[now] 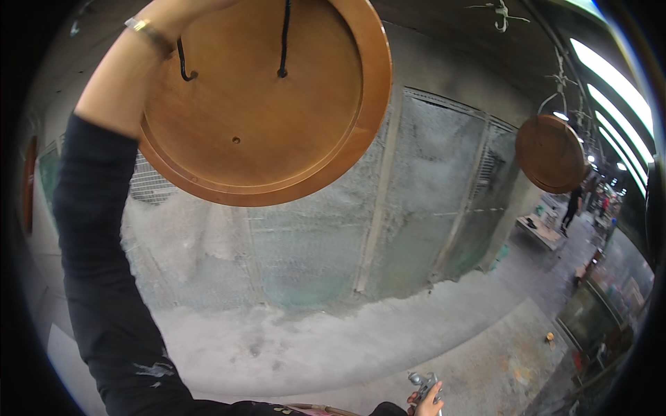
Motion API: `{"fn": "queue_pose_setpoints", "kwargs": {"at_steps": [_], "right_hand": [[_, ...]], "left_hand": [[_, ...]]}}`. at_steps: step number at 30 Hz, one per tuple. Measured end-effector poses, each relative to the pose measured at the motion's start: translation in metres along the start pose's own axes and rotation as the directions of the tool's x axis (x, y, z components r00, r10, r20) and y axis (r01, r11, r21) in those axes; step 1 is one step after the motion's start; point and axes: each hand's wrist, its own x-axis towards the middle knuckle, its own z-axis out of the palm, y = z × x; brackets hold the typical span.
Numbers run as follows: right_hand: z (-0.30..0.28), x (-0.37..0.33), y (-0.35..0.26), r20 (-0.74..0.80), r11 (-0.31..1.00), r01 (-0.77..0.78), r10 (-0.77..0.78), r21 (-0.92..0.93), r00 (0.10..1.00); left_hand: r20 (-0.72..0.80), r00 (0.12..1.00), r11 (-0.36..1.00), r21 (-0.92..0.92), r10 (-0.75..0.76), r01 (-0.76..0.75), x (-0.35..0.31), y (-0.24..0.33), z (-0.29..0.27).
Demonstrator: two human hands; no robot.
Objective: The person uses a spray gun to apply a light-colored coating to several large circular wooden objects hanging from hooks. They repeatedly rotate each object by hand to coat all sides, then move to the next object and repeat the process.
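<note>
A large round brown wooden disc [257, 111] with a raised rim hangs close in front of me. Two black hooks [284, 41] are fixed into its face, and a small hole shows lower down. My left arm is raised, and my left hand [187, 10] is over the disc's upper left part; its fingers are cut off by the top edge. Low in the picture, my right hand [428, 402] is closed around a metal spray gun [423, 381], held well below the disc.
Dusty, overspray-coated filter panels [312, 256] stand behind the disc, above a pale, coated floor strip [277, 353]. Another brown disc [551, 154] hangs at right. Farther off are a low platform [541, 232] and a person in dark clothes [572, 208]. A reddish-brown edge [29, 184] shows far left.
</note>
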Motion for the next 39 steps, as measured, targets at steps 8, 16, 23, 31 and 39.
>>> {"fn": "queue_pose_setpoints", "kwargs": {"at_steps": [8, 16, 23, 31, 39], "right_hand": [[0.029, 0.051, 0.015, 0.251, 0.995, -0.093, 0.081, 0.039, 0.965], [0.07, 0.082, -0.012, 0.337, 0.984, -0.053, 0.109, -0.17, 0.935], [0.084, 0.083, -0.028, 0.428, 0.993, -0.08, 0.111, -0.089, 0.897], [0.089, 0.073, -0.037, 0.255, 0.977, -0.116, 0.16, -0.18, 0.954], [0.088, 0.075, -0.038, 0.289, 0.988, -0.085, 0.119, -0.127, 0.95]], "left_hand": [[0.309, 0.947, 0.745, 0.653, -0.092, -0.14, 0.046, -0.01, 0.013], [0.149, 0.753, 0.571, 0.747, -0.641, 0.339, 0.038, -0.043, -0.019], [0.217, 0.51, 0.502, 0.685, -0.832, 0.528, 0.016, -0.143, -0.023], [0.227, 0.371, 0.424, 0.65, -0.9, 0.63, -0.01, -0.174, 0.026], [0.348, 0.373, 0.51, 0.583, -0.86, 0.632, -0.008, -0.158, 0.059]]}}
